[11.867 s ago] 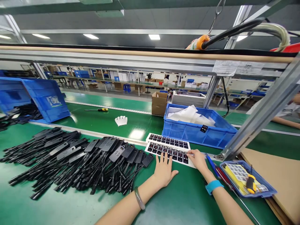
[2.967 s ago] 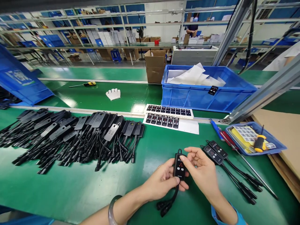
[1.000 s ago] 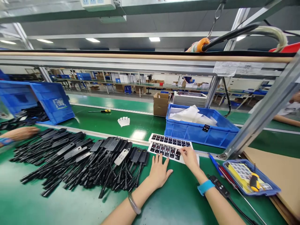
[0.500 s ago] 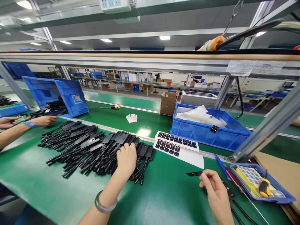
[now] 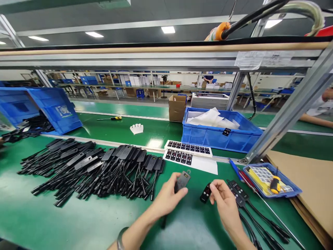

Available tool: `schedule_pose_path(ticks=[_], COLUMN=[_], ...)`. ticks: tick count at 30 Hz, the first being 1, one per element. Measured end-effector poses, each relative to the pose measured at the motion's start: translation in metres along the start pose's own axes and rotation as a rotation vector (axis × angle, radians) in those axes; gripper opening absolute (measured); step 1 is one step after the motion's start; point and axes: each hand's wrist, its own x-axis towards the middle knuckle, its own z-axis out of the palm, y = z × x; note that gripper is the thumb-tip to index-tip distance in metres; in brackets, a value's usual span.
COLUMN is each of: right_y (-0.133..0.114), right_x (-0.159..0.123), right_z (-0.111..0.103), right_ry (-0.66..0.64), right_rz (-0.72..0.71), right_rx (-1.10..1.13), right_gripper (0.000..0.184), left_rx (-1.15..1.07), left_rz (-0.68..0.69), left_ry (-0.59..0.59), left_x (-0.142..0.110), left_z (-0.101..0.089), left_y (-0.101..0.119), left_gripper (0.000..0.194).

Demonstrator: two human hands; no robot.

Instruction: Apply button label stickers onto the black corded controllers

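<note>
Left hand (image 5: 166, 196) is wrapped round 1 grey unit (image 5: 184, 179), right hand (image 5: 225, 199) pinching 1 black label (image 5: 205, 193) near its edge, both above the table (image 5: 91, 224), hands apart. Label looks flimsy, so pinching too hard could crease it; a loose grip could drop the unit.

A screwdriver (image 5: 110, 118) with a yellow-and-black handle lay on the green table (image 5: 109, 130), left of a white glove-shaped piece (image 5: 136, 129). Farther right stood an open cardboard box (image 5: 177, 109). A small blue tray (image 5: 287, 194) held a yellow-and-black tool (image 5: 275, 184), near brown cardboard sheets (image 5: 313, 177). Beyond, a blue stool (image 5: 140, 93) and a fan (image 5: 164, 79) stood; a thick cable (image 5: 249, 21) hung overhead.
</note>
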Motion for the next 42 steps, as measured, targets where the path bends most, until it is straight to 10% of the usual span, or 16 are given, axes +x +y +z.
schedule_pose_path(ticks=[3, 7, 42], right_y=[0.0, -0.005, -0.009], right_x=[0.0, -0.003, -0.015], right_z=[0.001, 0.003, 0.01], right_ry=[0.008, -0.01, 0.005], right_rz=[0.023, 0.05, 0.076], right_rx=[-0.01, -0.044, -0.183], right_gripper=[0.026, 0.027, 0.027], left_rx=[-0.597, -0.847, -0.822], left_rz=[-0.222, -0.317, -0.214], left_ry=[-0.186, -0.247, -0.373], left_x=[0.0, -0.007, -0.021], left_z=[0.038, 0.055, 0.059], left_y=[-0.013, -0.022, -0.017], left_gripper=[0.038, 0.044, 0.047])
